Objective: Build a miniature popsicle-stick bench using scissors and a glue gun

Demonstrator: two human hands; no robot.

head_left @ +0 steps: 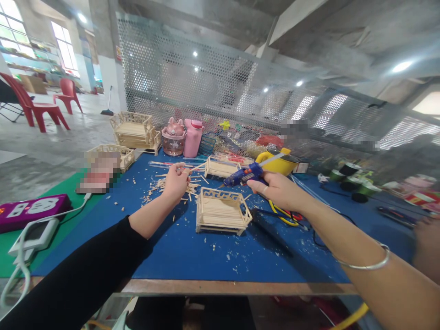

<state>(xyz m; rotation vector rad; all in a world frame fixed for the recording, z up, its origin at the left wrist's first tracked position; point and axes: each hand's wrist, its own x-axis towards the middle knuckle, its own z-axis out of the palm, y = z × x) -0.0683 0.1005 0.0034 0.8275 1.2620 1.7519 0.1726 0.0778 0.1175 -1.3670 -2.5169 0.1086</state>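
Observation:
My right hand [275, 189] is wrapped round the handle of a blue hot glue gun [245, 174], its nozzle pointing left. A whitish glue stick [273, 159] sticks out of its back end. My left hand [177, 183] pinches a thin wooden stick [197, 167] by one end, left of the nozzle. Between and below my hands, a small wooden model bed [222, 211] with lattice rails stands on the blue mat [178, 256]. Behind it is a second small wooden frame [220, 168]. Loose wooden sticks [161, 184] lie scattered under and around my left hand.
Stacked wooden models [134, 130] stand at the back left, near a pink bottle [193, 137] and a clear pink cup [173, 140]. A yellow pot [278, 164] sits behind my right hand. Pliers with yellow handles [283, 215] lie right of the bed. A phone [99, 173] is at left.

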